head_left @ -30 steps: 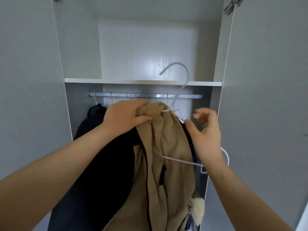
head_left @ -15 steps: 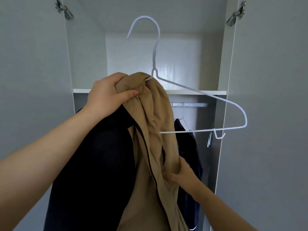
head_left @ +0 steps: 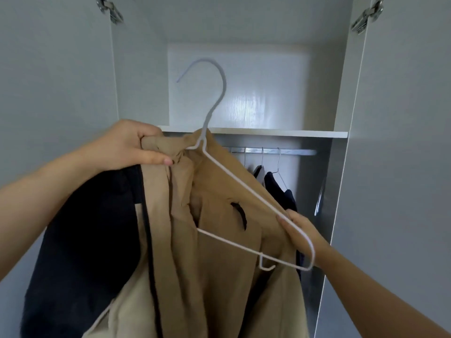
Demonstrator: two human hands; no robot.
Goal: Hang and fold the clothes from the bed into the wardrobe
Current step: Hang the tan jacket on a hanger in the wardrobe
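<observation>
Head camera, at an open wardrobe: one person's two hands hold up one tan jacket (head_left: 219,252) on one white wire hanger (head_left: 244,182) in front of the hanging space, below the level of the single shelf (head_left: 280,133). The left hand (head_left: 129,147) has fingers and thumb clamped around the bunched collar, just beside the hanger's neck. The right hand (head_left: 300,230) grips the jacket's shoulder edge lower right, where the wire arm crosses in front of its fingers. The hook stands free in the air, above the shelf line and clear of the one metal rail (head_left: 292,151).

Two wardrobe doors stand open, left door (head_left: 48,69) and right door (head_left: 402,118), each with one metal hinge showing at the top, left hinge (head_left: 111,9) and right hinge (head_left: 366,17). Three hanger hooks can be counted on the visible stretch of rail, and two hung garments show beneath them: a grey one (head_left: 258,170) and a dark one (head_left: 280,191).

The jacket is a soft, creased tan fabric with a dark edging running down its front and a dark slit opening near the chest. Only the hanger's left side sits inside it; the right wire arm and bottom bar lie outside, across the front of the cloth. A dark navy cloth (head_left: 85,240) hangs under the left forearm, touching the jacket; whether it is a separate garment cannot be told.
</observation>
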